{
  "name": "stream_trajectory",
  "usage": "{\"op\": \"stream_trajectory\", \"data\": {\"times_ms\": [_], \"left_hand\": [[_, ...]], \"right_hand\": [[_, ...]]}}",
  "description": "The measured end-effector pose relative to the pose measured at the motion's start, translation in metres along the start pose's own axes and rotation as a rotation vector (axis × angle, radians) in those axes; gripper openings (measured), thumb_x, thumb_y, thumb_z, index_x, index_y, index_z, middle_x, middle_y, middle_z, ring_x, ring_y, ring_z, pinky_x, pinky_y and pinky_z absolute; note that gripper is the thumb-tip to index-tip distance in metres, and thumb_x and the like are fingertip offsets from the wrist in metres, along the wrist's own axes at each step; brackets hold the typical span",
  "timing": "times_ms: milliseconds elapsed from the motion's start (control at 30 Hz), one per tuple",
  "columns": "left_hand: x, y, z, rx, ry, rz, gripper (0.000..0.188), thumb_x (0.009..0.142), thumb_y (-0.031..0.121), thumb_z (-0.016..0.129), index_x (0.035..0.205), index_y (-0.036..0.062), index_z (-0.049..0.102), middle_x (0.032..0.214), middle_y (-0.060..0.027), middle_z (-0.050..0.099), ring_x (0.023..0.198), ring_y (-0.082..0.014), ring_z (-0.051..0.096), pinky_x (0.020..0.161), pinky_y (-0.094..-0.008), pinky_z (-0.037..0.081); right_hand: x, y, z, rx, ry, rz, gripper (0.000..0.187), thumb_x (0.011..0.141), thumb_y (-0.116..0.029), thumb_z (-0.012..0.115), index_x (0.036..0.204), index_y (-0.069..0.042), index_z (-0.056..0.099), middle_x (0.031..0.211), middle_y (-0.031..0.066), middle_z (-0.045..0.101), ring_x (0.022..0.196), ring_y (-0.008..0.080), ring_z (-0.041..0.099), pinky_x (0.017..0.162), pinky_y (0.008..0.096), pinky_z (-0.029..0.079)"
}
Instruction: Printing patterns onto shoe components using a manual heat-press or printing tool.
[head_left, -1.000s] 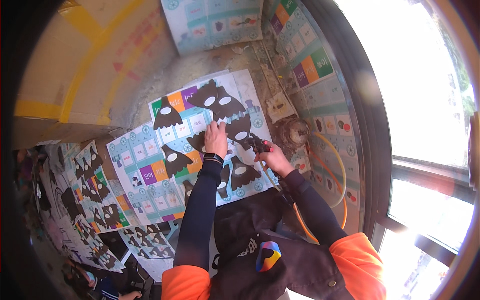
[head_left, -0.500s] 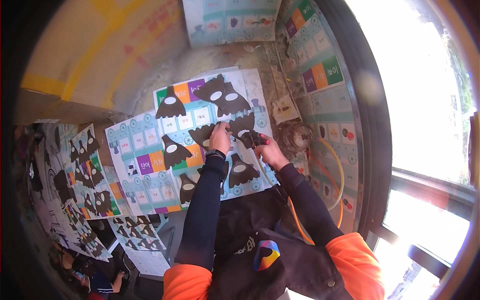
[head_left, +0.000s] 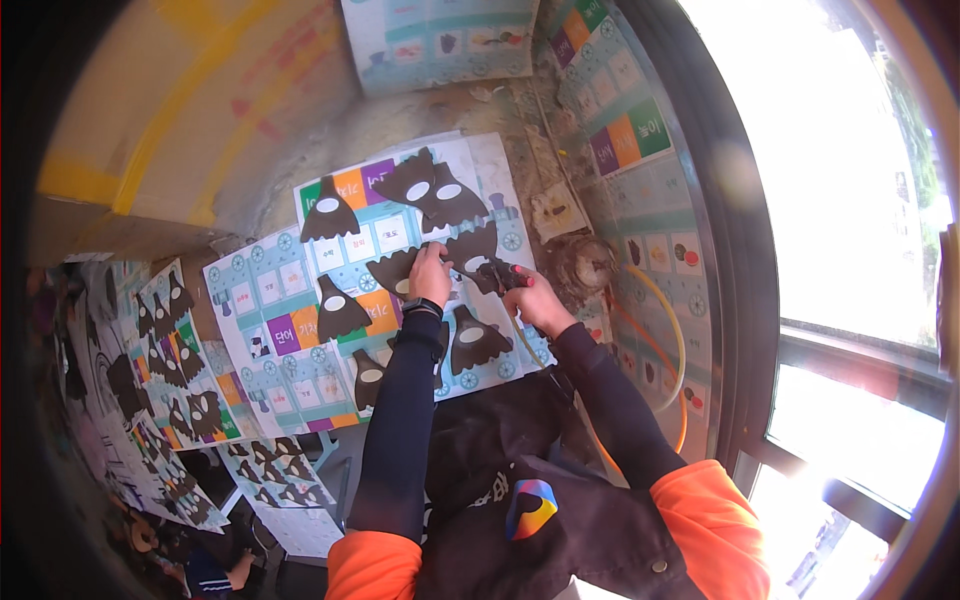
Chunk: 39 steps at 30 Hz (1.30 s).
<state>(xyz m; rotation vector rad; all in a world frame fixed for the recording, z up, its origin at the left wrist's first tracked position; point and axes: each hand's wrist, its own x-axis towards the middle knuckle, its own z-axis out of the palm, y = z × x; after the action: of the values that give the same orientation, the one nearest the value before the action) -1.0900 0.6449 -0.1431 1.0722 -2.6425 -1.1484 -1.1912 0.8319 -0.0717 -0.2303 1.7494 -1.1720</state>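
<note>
My left hand [head_left: 432,274], with a dark watch at its wrist, has its fingers closed at the edge of a black fan-shaped piece [head_left: 390,272] with a scalloped rim. To its right, my right hand [head_left: 535,302] grips a dark tool with red knobs [head_left: 497,277], which looks like a small spray gun. The tool's front points toward my left hand, over another black piece [head_left: 475,245]. More such pieces with white ovals, like the one at the upper left [head_left: 330,212], lie on printed sheets [head_left: 257,292] around my hands. My fingers partly hide the held piece.
At the right, yellow and orange hoses [head_left: 672,345] loop beside a wall of printed sheets [head_left: 650,210] and a bright window [head_left: 860,230]. A cardboard box [head_left: 130,130] stands at the upper left. Lower left are more sheets with black pieces [head_left: 270,465] and part of another person [head_left: 215,565].
The view has shifted slightly, so the sheets and pieces sit a little farther left. Both hands keep their places and grips, with the tool still beside the left hand.
</note>
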Motion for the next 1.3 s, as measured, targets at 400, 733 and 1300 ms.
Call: {"op": "stream_trajectory", "data": {"times_ms": [400, 733, 1300], "left_hand": [[-0.001, -0.001, 0.002, 0.026, 0.035, 0.020, 0.025, 0.079, -0.001, 0.069, 0.099, 0.0052, 0.055, 0.095, -0.0157, 0.060, 0.088, -0.0372, 0.060, 0.076, -0.0458, 0.048], [-0.001, -0.001, 0.005, 0.036, 0.077, 0.052, 0.026, 0.078, 0.001, 0.071, 0.099, 0.0060, 0.056, 0.095, -0.0158, 0.061, 0.091, -0.0383, 0.061, 0.078, -0.0466, 0.048], [0.020, 0.018, -0.010, 0.557, 0.073, 0.338, 0.013, 0.087, 0.009, 0.052, 0.093, 0.0041, 0.062, 0.100, -0.0097, 0.057, 0.100, -0.0282, 0.055, 0.083, -0.0386, 0.050]], "right_hand": [[0.002, 0.031, -0.013, -0.137, 0.141, -0.100, 0.021, 0.074, -0.008, 0.055, 0.092, 0.001, 0.059, 0.070, 0.0140, 0.061, 0.062, 0.0238, 0.060, 0.060, 0.0366, 0.046], [-0.019, 0.028, -0.013, -0.062, 0.067, 0.031, 0.021, 0.073, -0.010, 0.056, 0.091, 0.000, 0.061, 0.070, 0.0139, 0.061, 0.063, 0.0242, 0.060, 0.061, 0.0362, 0.046], [-0.032, -0.009, -0.024, 0.078, 0.074, 0.068, 0.033, 0.072, -0.007, 0.056, 0.104, 0.000, 0.058, 0.087, 0.0107, 0.067, 0.072, 0.0195, 0.063, 0.051, 0.0323, 0.052]]}}
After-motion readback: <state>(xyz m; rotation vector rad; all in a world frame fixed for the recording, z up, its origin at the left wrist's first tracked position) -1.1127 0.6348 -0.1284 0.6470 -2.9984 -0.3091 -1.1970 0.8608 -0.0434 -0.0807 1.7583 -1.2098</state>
